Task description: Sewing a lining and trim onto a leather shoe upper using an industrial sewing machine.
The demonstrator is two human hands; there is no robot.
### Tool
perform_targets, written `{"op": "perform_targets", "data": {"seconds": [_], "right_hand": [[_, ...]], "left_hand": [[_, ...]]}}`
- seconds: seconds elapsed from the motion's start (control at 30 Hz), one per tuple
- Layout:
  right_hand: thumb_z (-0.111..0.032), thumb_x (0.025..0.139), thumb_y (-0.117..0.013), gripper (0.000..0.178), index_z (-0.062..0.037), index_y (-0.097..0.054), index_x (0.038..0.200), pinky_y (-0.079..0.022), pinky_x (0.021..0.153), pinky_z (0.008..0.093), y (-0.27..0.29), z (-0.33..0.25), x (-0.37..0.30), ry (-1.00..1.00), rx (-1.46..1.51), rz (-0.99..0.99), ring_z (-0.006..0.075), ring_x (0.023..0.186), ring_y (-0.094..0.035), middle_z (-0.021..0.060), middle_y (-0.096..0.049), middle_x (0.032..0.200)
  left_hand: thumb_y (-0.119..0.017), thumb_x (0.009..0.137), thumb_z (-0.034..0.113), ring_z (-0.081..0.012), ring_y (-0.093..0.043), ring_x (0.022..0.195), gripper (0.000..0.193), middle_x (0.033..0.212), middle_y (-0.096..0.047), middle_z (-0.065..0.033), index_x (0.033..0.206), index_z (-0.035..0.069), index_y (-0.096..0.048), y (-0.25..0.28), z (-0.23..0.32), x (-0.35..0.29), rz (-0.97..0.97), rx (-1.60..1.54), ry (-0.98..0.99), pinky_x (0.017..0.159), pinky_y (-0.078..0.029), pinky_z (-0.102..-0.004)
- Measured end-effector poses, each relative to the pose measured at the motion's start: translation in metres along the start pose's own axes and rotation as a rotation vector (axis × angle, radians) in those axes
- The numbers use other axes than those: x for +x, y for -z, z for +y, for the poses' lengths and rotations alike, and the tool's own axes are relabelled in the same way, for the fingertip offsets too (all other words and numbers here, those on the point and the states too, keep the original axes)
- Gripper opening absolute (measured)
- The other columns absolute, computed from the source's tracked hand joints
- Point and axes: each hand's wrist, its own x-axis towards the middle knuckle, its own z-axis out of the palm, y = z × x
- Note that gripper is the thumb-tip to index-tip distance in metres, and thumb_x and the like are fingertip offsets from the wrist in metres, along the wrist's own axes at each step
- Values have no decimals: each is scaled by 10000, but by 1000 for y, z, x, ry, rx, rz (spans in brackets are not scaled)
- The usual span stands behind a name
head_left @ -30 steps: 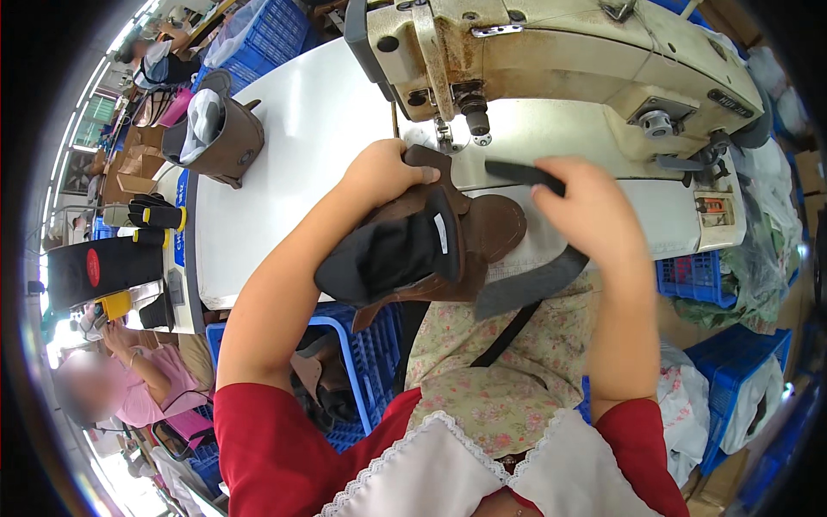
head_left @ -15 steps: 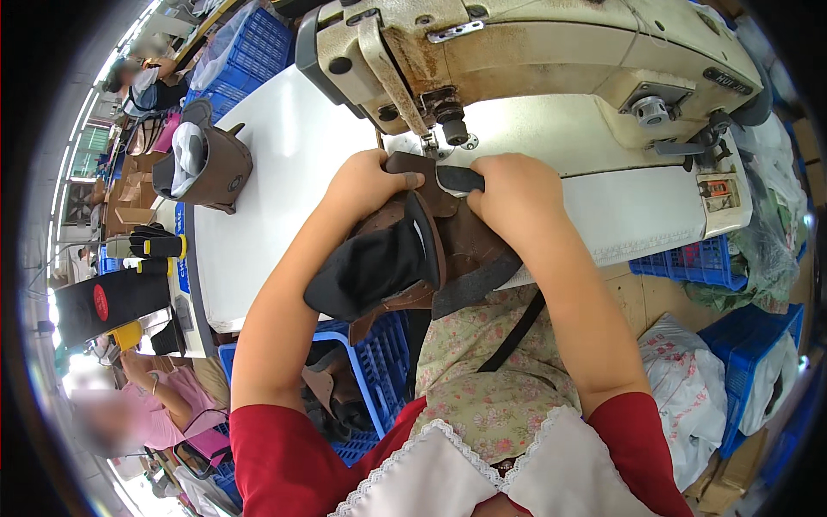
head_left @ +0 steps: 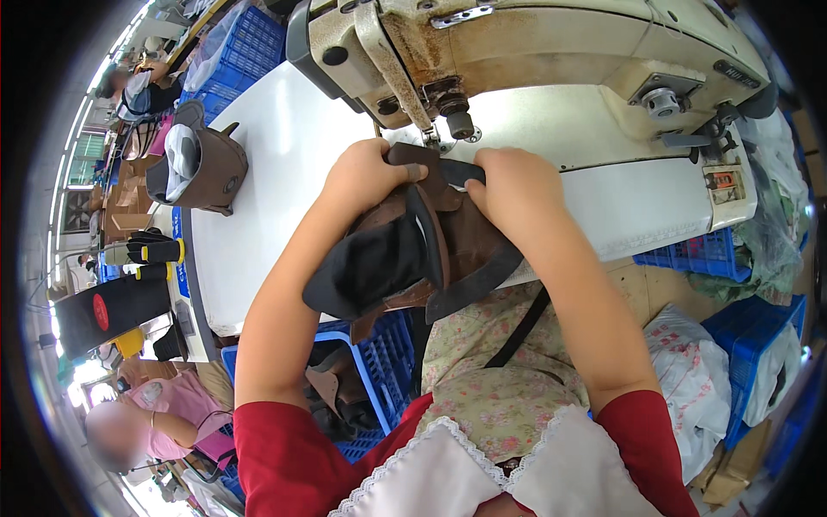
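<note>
Just in front of the presser foot (head_left: pixel 433 138) of a cream sewing machine (head_left: pixel 543 52), I hold a brown boot upper (head_left: pixel 469 233) with black lining (head_left: pixel 370 271). My left hand (head_left: pixel 366 177) grips its brown edge, with the thumb on top and the other fingers partly hidden. My right hand (head_left: pixel 521 185) pinches the end of a dark strip (head_left: pixel 461 172) that lies against the brown piece. The upper's lower part hangs over the table's front edge toward my lap. Whether the edge sits under the presser foot is hard to tell.
Another brown boot upper (head_left: pixel 228 168) stands on the white table (head_left: pixel 284 129) at the left. Below the table edge is a blue crate (head_left: pixel 383 366) holding brown pieces. White sacks (head_left: pixel 685 379) and blue crates (head_left: pixel 736 345) lie at the right. A person in pink (head_left: pixel 177 405) sits at the left.
The dark strip in my right hand now lies closer against the brown piece, and the pale gap beside it has narrowed. Both hands keep their grips. The view has shifted slightly.
</note>
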Motion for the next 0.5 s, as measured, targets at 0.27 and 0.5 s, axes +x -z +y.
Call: {"op": "perform_targets", "data": {"seconds": [0.27, 0.5], "right_hand": [[-247, 794, -731, 245, -48, -706, 935, -528, 794, 441, 16, -6, 9, -11, -31, -77, 345, 914, -662, 161, -689, 902], [-228, 794, -719, 229, -42, -705, 926, -527, 808, 450, 25, -6, 21, -71, 26, -71, 341, 906, -670, 155, -699, 923]], "left_hand": [[-798, 700, 451, -278, -695, 710, 493, 783, -715, -169, 900, 2, -754, 3, 2, 0, 8, 1, 22, 701, -532, -372], [-795, 696, 461, -283, -685, 672, 513, 737, -703, -165, 880, -16, -747, 5, 3, 5, 13, 128, -4, 673, -528, -374]]}}
